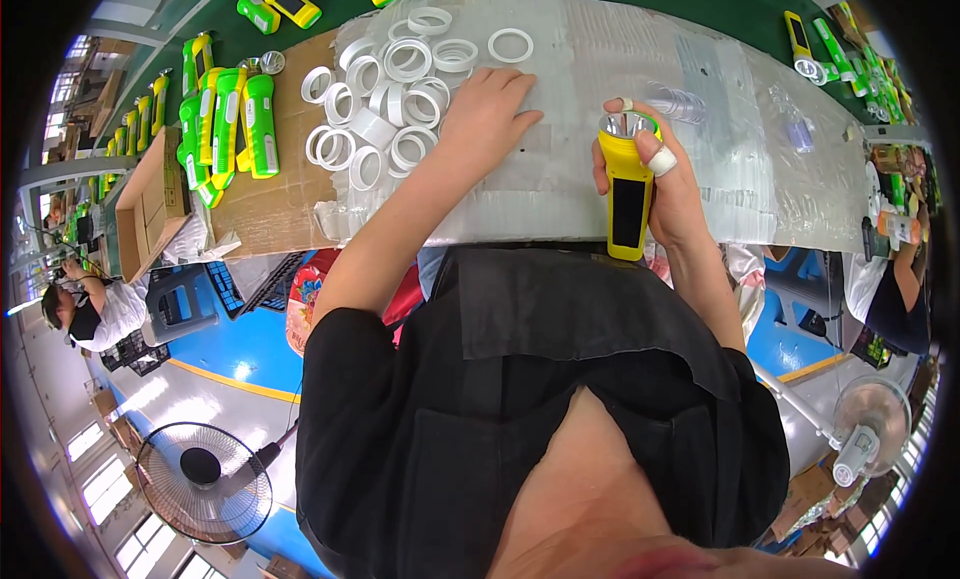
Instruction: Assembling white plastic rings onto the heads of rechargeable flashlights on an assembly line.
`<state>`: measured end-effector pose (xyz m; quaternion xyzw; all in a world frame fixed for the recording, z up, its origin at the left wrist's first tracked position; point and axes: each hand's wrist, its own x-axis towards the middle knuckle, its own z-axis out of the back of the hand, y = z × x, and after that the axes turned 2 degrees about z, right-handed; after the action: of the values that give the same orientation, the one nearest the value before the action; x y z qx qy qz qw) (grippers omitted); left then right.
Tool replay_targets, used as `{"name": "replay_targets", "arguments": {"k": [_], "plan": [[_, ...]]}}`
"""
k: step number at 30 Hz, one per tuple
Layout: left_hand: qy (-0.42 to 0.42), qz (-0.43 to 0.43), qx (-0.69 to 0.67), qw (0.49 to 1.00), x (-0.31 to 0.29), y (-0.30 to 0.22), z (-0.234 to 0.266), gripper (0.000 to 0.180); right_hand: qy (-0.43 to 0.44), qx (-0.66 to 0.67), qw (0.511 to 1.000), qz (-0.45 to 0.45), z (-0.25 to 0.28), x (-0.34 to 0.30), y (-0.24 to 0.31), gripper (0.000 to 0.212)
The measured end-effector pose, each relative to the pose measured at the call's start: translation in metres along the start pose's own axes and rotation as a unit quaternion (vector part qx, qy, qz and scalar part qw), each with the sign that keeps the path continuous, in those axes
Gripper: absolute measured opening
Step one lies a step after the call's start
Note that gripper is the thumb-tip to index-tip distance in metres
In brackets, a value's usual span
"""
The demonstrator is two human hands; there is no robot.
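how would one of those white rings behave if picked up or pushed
The white rings look thin-walled and open-centred, so each is probably light. Their round rims suggest one on edge could roll; the lone flat-lying ring would likelier slide.

"What did the right hand [674, 194] hold?"
"A yellow flashlight [625, 164], its shiny head pointing away from the body."
"And the left hand [488, 124]?"
"It hovered or rested just right of scattered white rings [408, 61]; farther left lay green and yellow flashlights [261, 129]."
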<state>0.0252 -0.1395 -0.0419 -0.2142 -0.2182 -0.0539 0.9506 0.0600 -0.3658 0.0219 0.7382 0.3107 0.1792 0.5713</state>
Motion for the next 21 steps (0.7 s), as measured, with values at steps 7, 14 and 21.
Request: {"name": "replay_targets", "arguments": {"k": [7,14,21], "plan": [[-0.006,0.092,-0.177,0.980,0.013,-0.028,0.029,0.034,0.051,0.039,0.998,0.020,0.002,0.006,0.001,0.042],[-0.029,-0.070,-0.231,0.970,0.003,-0.061,0.044,0.036,0.078,0.038,0.996,0.025,-0.012,0.006,0.000,0.047],[-0.058,-0.074,-0.324,0.941,0.001,-0.070,0.035,0.029,0.120,0.051,0.991,0.002,-0.010,0.006,-0.008,0.045]]}}
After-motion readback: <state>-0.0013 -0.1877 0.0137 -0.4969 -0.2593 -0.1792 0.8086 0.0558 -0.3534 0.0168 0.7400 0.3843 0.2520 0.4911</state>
